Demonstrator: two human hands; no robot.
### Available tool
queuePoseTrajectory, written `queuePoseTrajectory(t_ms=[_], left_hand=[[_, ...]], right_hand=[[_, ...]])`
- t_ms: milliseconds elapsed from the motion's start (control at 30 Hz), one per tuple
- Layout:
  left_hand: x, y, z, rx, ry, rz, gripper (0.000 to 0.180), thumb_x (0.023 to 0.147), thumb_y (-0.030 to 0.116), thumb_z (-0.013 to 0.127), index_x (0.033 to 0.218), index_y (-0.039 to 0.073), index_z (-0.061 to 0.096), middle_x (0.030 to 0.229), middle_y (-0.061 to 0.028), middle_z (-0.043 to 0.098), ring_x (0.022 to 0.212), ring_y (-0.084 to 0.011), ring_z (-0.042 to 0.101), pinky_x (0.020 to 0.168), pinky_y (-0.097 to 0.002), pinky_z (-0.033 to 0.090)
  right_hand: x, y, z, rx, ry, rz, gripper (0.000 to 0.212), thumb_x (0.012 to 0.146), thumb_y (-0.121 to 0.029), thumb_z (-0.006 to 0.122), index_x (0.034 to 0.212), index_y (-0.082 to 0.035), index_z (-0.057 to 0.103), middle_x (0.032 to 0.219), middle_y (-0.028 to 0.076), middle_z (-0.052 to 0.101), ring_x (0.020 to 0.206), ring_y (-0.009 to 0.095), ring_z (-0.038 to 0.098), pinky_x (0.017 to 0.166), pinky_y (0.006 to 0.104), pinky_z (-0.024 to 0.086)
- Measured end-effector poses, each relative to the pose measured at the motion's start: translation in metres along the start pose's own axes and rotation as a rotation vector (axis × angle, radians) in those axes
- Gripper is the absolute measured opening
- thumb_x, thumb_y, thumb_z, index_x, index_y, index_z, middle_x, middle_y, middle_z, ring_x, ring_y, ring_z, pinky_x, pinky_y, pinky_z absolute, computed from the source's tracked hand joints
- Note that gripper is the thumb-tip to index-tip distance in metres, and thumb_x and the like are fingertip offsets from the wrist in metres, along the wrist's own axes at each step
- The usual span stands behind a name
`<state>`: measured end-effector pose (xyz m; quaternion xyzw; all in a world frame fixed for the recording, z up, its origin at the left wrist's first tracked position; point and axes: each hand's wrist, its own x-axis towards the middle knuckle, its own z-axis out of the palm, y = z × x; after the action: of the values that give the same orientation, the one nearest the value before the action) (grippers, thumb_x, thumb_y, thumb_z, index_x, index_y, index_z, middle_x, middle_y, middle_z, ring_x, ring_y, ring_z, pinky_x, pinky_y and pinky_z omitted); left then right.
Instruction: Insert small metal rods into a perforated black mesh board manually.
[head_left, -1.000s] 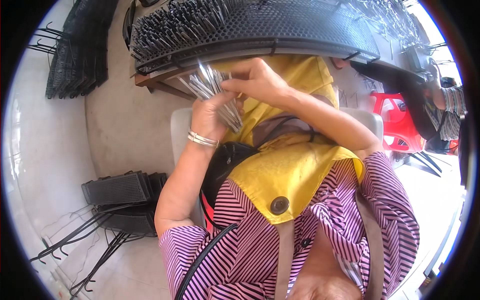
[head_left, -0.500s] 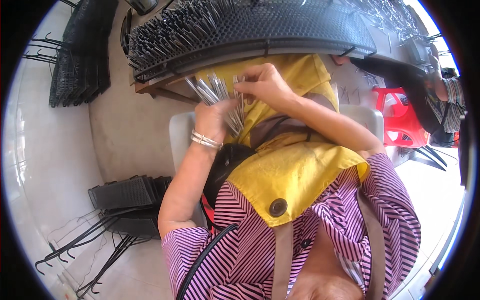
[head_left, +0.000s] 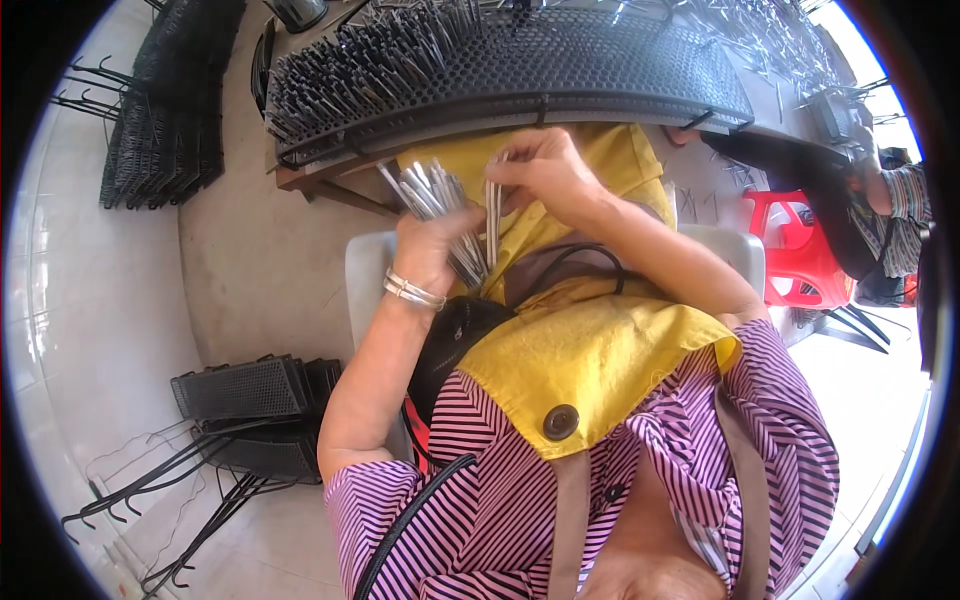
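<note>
My left hand (head_left: 428,245) is closed round a fanned bundle of thin silver metal rods (head_left: 425,190), held over my lap. Just to its right, my right hand (head_left: 548,170) pinches a few of the same rods (head_left: 492,215), upright and close beside the bundle. What exactly the rods are, I cannot make out. Ahead of both hands stands a black perforated rack (head_left: 600,75) on a table. Its left part is filled with upright metal rods (head_left: 365,75); bare holes show across its right part.
Loose rods (head_left: 770,45) lie heaped at the far right of the table. Another person's arm (head_left: 880,190) is there, beside a red plastic stool (head_left: 800,250). Black racks (head_left: 240,390) with long hooks stand on the floor at left; more (head_left: 165,110) hang by the wall.
My right hand has drawn slightly right, pulling a few rods apart from the bundle. The left hand keeps its grip. The whole view has shifted slightly.
</note>
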<state>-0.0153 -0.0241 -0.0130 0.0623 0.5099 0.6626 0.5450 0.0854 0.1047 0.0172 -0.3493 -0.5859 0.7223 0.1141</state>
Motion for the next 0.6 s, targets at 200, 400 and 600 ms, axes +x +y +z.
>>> queuePoseTrajectory(t_ms=[200,400,600], left_hand=[[0.005,-0.001,-0.018,-0.221,-0.002,-0.143,0.01,0.077,0.004,0.058,0.084,-0.002,0.056,0.078,-0.011,0.059,0.073,-0.022,0.059,0.064,-0.0366,0.052],[0.007,-0.004,-0.012,-0.2,0.032,-0.199,0.011,0.077,0.005,0.057,0.085,-0.002,0.055,0.079,-0.0115,0.059,0.073,-0.0227,0.059,0.065,-0.0369,0.052],[0.01,-0.005,-0.018,-0.22,-0.012,-0.209,0.01,0.077,0.006,0.057,0.084,-0.002,0.056,0.078,-0.0118,0.059,0.073,-0.0234,0.059,0.065,-0.0372,0.052]], right_hand=[[0.024,-0.048,-0.03,0.375,-0.026,-0.18,0.018,0.079,-0.007,0.058,0.088,0.008,0.054,0.08,0.016,0.06,0.073,0.024,0.062,0.067,0.0348,0.054],[0.066,-0.074,-0.027,0.558,0.209,-0.333,0.007,0.078,0.001,0.053,0.071,0.001,0.055,0.067,0.011,0.057,0.058,0.021,0.058,0.053,0.0323,0.053],[0.088,-0.055,-0.028,0.47,0.256,-0.495,0.001,0.076,0.002,0.058,0.076,0.002,0.057,0.068,0.009,0.058,0.058,0.017,0.059,0.052,0.0276,0.052]])
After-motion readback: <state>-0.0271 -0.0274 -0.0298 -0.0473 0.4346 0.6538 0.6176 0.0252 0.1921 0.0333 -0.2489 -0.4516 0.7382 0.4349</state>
